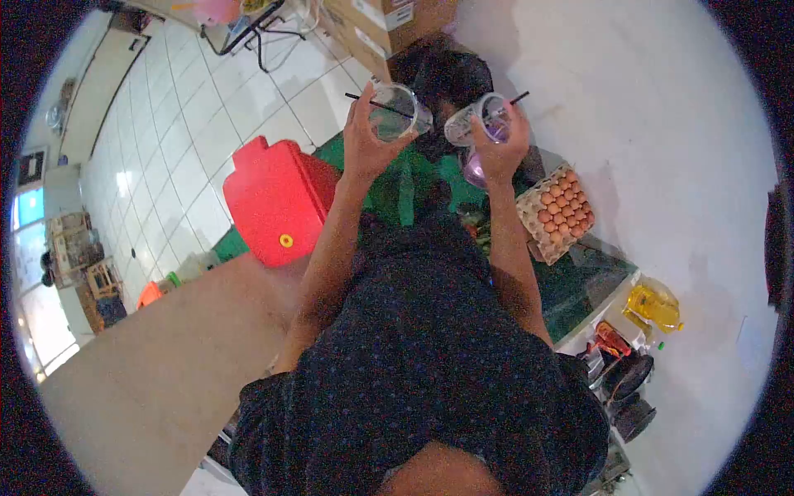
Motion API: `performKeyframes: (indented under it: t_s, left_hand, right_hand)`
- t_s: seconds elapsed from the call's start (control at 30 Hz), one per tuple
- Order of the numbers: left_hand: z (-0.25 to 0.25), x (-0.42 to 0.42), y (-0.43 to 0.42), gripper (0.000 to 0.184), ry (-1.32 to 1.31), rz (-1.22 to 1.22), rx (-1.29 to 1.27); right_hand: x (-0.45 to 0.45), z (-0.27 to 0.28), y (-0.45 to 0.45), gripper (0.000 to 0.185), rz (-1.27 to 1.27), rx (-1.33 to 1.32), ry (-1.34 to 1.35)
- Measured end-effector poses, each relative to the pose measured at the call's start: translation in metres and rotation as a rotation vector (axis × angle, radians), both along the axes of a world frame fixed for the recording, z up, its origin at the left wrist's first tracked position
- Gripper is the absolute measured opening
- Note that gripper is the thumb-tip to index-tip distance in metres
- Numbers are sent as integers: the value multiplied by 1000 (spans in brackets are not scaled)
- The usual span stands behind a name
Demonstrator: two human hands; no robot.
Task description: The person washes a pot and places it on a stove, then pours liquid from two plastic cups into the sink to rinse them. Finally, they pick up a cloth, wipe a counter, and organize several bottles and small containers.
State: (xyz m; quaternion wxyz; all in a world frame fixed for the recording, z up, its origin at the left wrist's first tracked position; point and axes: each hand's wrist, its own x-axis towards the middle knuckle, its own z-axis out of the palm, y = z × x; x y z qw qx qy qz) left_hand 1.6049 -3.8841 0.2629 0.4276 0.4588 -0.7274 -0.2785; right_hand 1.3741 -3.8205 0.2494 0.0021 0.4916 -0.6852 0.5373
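My left hand (364,149) is wrapped around a clear plastic cup (391,124), which is tilted so its round opening shows. A thin black straw (385,107) lies across that cup's mouth. In my right hand (504,150) is a second clear plastic cup (461,129), tipped sideways, with a dark straw (520,97) sticking out past my fingers. A shiny purple object (474,170) shows just below the right cup; its kind is unclear. Both cups are held up in front of me and apart from each other. I cannot make out any contents.
Left of my arms stands a red plastic piece (277,202) like a stool. Brown eggs (564,205) fill a carton tray (532,227) at right. A black bag-like bundle (451,70) and cardboard boxes (385,37) lie ahead. A yellow oil container (656,307) is farther right, beside the white wall (662,124).
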Motion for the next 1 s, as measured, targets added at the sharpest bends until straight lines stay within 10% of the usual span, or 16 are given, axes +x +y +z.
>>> performKeyframes:
  t_s: [0.47,0.6,1.0]
  left_hand:
    - [3,-73,-98,99,-2,48,-159]
    - [-4,-71,-119,101,9,22,-75]
    - [-126,-113,-214,114,-230,-261,194]
  right_hand:
    - [-67,-95,-140,90,128,-54,215]
    - [-76,-134,-159,106,138,434,285]
    - [-100,-193,-93,56,-121,619,-34]
